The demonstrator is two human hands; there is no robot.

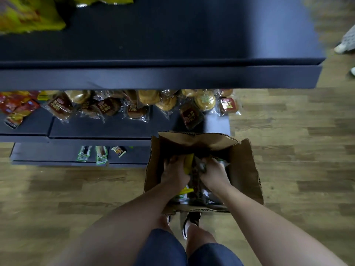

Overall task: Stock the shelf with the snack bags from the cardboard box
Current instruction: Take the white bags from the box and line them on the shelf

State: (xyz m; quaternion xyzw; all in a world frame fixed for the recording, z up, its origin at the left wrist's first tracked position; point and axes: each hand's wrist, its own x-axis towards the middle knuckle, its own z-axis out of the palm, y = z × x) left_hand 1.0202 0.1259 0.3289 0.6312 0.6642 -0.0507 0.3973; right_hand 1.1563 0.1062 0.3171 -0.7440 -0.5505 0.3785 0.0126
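The dark shelf (153, 45) has bare space along its front edge; the cardboard box (244, 169) stands on the floor below. Left hand (175, 172) and right hand (215, 172) curl round snack bags (189, 162) inside: lift gently, avoiding the flaps

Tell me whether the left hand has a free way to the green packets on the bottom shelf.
Probably yes. The green packets lie in the open near the shelf's front edge with nothing over them, but the left hand is down inside the cardboard box and must come out first.
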